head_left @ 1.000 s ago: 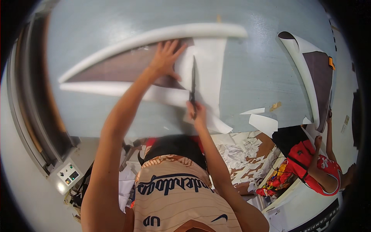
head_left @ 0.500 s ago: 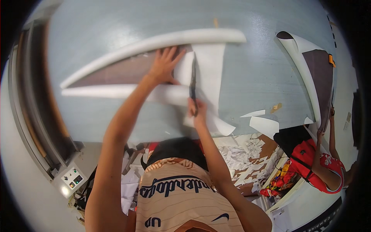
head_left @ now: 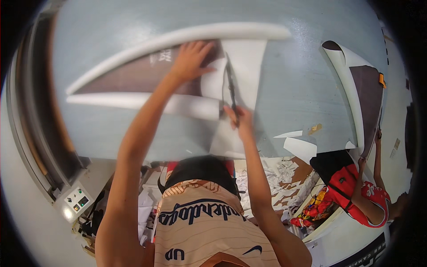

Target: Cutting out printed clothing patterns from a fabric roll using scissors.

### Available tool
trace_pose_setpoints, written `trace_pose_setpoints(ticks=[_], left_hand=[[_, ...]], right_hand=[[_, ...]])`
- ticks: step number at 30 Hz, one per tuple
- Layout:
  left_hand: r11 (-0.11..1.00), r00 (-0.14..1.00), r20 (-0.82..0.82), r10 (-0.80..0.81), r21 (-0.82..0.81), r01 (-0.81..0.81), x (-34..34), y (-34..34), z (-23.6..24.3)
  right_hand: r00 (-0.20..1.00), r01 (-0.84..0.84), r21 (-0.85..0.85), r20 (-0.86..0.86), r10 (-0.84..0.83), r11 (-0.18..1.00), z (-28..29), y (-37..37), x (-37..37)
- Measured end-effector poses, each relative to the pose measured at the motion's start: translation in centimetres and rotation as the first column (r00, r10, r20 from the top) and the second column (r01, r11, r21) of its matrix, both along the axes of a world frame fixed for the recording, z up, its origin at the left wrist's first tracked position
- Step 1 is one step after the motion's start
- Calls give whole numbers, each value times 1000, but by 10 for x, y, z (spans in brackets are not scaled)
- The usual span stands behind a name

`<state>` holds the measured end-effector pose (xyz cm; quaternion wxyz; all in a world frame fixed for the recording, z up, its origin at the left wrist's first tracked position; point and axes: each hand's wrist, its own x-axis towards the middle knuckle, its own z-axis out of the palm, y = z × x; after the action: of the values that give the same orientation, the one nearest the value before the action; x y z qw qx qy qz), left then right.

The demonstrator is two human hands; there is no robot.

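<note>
My left hand (head_left: pixel 191 61) lies spread and flat on a large white sheet with a dark brown printed panel (head_left: pixel 133 76), pressing it against the blue-grey table. The sheet's far edge (head_left: pixel 178 35) and near edge (head_left: pixel 189 106) curl up into long white rolls. My right hand (head_left: pixel 241 119) grips a pair of long dark scissors (head_left: pixel 231 84), whose blades point away from me along the sheet's right part. To the right of the blades lies a white strip (head_left: pixel 247 66) of the sheet, its near end reaching the table's front edge. Motion blurs the scissors slightly.
Several white offcuts (head_left: pixel 300 148) lie on the table (head_left: pixel 293 89) to my right. Beyond them, a person in red (head_left: pixel 369 196) handles another curled brown-and-white sheet (head_left: pixel 353 98). Paper scraps (head_left: pixel 275 178) fill the space below the table edge. A control box (head_left: pixel 76 202) stands at lower left.
The scissors and my right hand have shifted right, apart from the cut edge. The white strip stands farther from the printed part. My left hand has slid slightly away from me.
</note>
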<state>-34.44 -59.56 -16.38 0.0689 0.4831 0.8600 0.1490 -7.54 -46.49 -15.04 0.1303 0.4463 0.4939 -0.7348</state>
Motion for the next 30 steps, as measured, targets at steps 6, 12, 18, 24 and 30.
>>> trace_pose_setpoints(ticks=[6, 12, 18, 24, 30], left_hand=[[990, 988, -156, 18, -135, -40, -30, 16, -2], [984, 995, -90, 41, -170, -56, -34, 16, -1], [984, 997, -55, 52, -170, -60, -39, 17, 0], [987, 996, -80, 34, -152, -46, -41, 15, 2], [986, 996, -83, 30, -160, -44, -43, 17, 6]], right_hand=[[999, -40, 38, 24, 39, 998, 1, 4, -2], [998, -63, 48, 7, 62, 997, 0, 9, -7], [997, -83, 66, 8, 82, 994, -4, 12, -17], [998, -66, 55, 24, 65, 996, 0, 12, -27], [998, -68, 50, 2, 68, 996, 0, 21, -56]])
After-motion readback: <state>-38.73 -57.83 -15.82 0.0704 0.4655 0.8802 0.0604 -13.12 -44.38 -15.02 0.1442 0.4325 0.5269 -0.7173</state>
